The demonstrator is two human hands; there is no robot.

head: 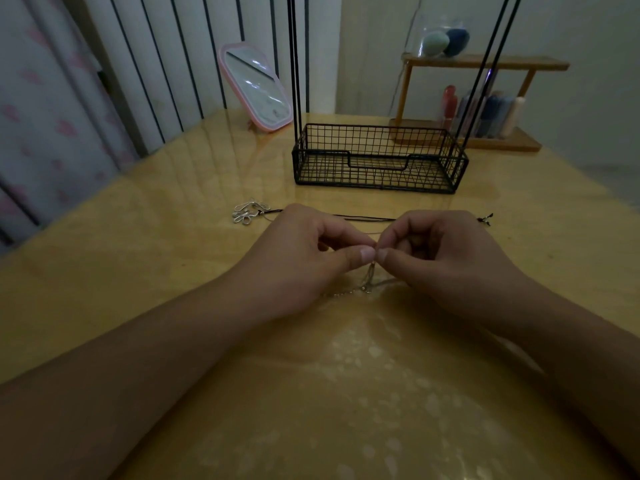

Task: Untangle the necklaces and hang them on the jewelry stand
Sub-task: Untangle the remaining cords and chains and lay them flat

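While pinching a thin silver chain necklace between thumb and forefinger, left hand and right hand meeting tip to tip above the glossy yellow counter, remaining fingers curled inward. Below the pinch, chain dropping in a short loop to the counter surface, a beaded stretch trailing left under the left hand. Beyond the knuckles, a black cord necklace lying flat across the counter, partly hidden by both hands, its silver flower-shaped pendant resting well left of the left hand and its knotted end showing just right of the right hand. Farther back, near the middle, a black wire jewelry stand with a mesh basket base and thin upright rods rising out of view; basket seemingly holding nothing, upper part of stand not visible. Left of the stand, a pink-framed mirror propped at a tilt. Right and behind, a wooden shelf rack carrying a clear container with two makeup sponges on top and several bottles on its lower level. Both forearms bare, reaching in from the lower corners.
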